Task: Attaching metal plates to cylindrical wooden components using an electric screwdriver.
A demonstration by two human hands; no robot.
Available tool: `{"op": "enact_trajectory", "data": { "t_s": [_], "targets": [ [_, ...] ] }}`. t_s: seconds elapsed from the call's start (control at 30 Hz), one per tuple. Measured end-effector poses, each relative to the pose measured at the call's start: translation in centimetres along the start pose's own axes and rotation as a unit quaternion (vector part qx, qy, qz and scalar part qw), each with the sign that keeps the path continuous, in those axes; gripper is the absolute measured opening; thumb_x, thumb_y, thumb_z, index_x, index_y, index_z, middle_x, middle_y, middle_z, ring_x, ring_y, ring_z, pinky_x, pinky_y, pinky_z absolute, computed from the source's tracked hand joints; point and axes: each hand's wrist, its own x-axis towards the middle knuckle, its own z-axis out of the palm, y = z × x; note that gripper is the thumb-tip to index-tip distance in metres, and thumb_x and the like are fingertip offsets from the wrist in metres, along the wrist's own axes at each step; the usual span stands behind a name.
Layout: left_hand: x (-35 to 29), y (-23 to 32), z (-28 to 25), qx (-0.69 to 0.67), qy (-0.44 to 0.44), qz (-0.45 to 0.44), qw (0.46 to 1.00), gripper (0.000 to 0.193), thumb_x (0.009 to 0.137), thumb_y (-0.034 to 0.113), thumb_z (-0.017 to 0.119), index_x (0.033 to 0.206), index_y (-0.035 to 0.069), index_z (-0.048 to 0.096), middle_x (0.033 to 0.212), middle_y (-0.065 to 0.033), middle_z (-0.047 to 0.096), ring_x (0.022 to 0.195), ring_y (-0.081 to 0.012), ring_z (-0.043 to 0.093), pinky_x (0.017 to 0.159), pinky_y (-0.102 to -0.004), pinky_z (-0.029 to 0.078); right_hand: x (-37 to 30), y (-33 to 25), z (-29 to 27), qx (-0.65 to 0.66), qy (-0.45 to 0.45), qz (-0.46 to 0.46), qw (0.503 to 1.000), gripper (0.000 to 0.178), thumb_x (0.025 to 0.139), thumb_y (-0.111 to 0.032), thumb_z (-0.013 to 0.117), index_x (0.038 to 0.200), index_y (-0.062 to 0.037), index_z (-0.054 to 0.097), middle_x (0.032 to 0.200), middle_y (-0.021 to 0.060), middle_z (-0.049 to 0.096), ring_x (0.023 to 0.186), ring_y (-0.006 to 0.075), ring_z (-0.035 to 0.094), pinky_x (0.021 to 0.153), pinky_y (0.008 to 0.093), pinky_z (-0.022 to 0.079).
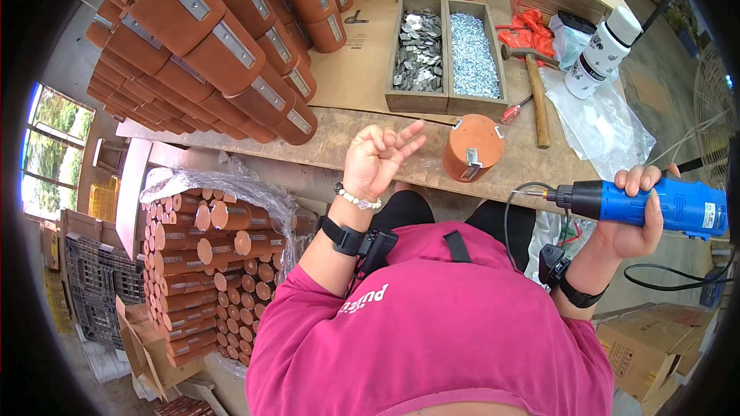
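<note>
Fingers [410, 135] of the left hand [378, 156] stand loosely apart at two tips with the rest curled in; whether they hide something small, I cannot tell. Those of the right hand [640, 204], at the right of the frame, are wrapped around a blue power screwdriver [678, 206], its tip pointing left, clear of the work.

Right of centre, a terracotta-coloured cylinder [482, 142] stands upright on the wooden surface [327, 139]. Metal clips show at three places around its top rim, the nearest one reaching down its side, so fitting looks well advanced; whether every screw is driven cannot be made out.

At upper left, rows of stacked cylinders [231, 46] carry metal plates on their sides and appear finished. At lower left, another pile of cylinders [181, 262] sits partly under clear film; their state is unclear. Plenty of flat metal pieces [420, 50] and silver screws [472, 54] remain in two trays at upper centre.
</note>
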Motion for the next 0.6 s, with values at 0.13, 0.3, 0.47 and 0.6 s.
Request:
{"op": "enact_trajectory", "data": {
  "t_s": [0.13,0.3,0.47,0.6],
  "targets": [
    [-0.02,-0.14,-0.6,-0.021,-0.022,-0.004,1.0,0.022,0.068,-0.009,0.04,0.052,0.006,0.039,0.057,-0.002,0.045,0.062,-0.0171,0.048,0.092,-0.0562,0.029,-0.1,-0.01,-0.06,0.001,-0.001,0.001,1.0,0.049,0.074,-0.004,0.045,0.119,-0.0015,0.024,0.083,0.0108,0.044,0.071,0.0179,0.046,0.067,0.0347,0.039],
    [-0.15,-0.14,-0.26,-0.011,-0.013,-0.002,1.0,0.024,0.071,-0.006,0.043,0.052,0.008,0.039,0.056,-0.0002,0.043,0.046,-0.0088,0.033,0.093,-0.0549,0.029,-0.22,-0.13,-0.03,-0.003,0.004,0.001,1.0,0.049,0.074,-0.005,0.044,0.118,-0.0016,0.025,0.083,0.0107,0.044,0.07,0.0179,0.046,0.067,0.0346,0.039],
    [-0.19,-0.17,-0.28,-0.024,-0.019,0.0,1.0,0.024,0.071,-0.005,0.044,0.052,0.008,0.04,0.056,0.0004,0.044,0.045,-0.0084,0.033,0.093,-0.0545,0.029,-0.17,-0.02,-0.07,-0.001,0.003,0.0,1.0,0.049,0.074,-0.005,0.044,0.118,-0.0018,0.025,0.083,0.0108,0.044,0.07,0.018,0.046,0.067,0.0347,0.039],
    [-0.12,-0.16,-0.07,-0.025,-0.019,-0.002,1.0,0.023,0.072,-0.004,0.044,0.052,0.008,0.041,0.056,0.0004,0.045,0.045,-0.0083,0.034,0.093,-0.0522,0.03,-0.13,-0.13,-0.14,0.002,0.002,0.0,1.0,0.049,0.074,-0.005,0.044,0.119,-0.0017,0.025,0.083,0.011,0.044,0.071,0.0181,0.046,0.067,0.0349,0.039]
  ]
}}
